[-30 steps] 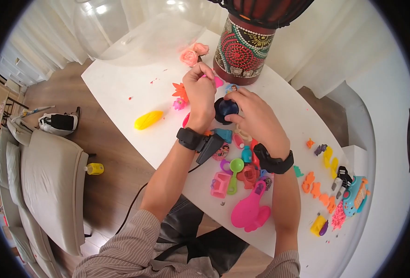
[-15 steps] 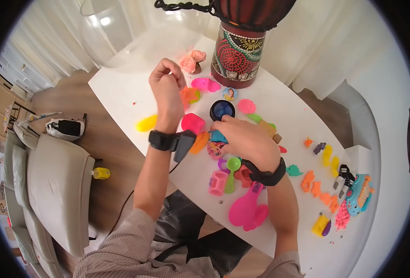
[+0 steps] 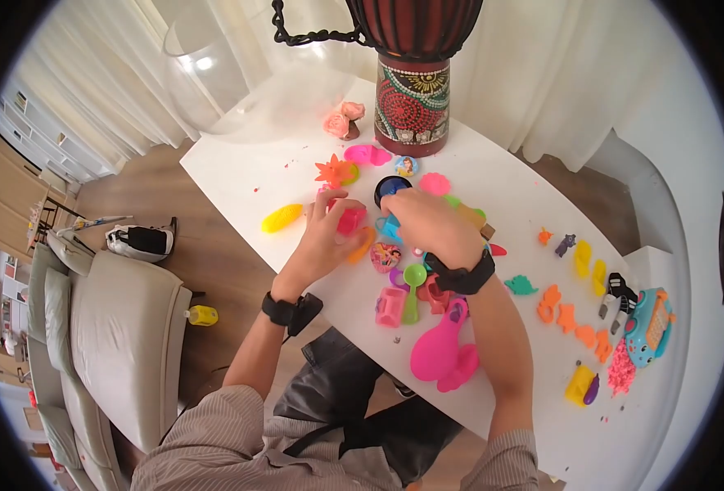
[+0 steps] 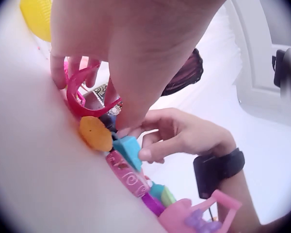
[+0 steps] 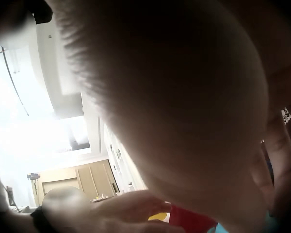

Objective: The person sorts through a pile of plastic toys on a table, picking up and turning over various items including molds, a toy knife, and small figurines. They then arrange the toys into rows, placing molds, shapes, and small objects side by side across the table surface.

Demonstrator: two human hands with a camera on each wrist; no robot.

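My left hand is curled round a hollow pink-red toy piece, with thumb and fingers on opposite sides. The left wrist view shows its curved open rim between the fingers. My right hand pinches a small teal toy piece between thumb and forefinger. A round dark container with a blue inside stands just past the right fingertips. Between the hands lie an orange piece and a round pink picture toy. My right palm fills most of the right wrist view.
Nearer me lie a green scoop, a pink toy basket and a large magenta toy. A yellow corn toy lies left. A patterned drum stands at the back. Orange shapes and a teal toy register are right.
My left hand has come down from beside the orange flower-like toy and taken hold of the pink-red piece. My right hand has moved from the dark container to the teal piece.
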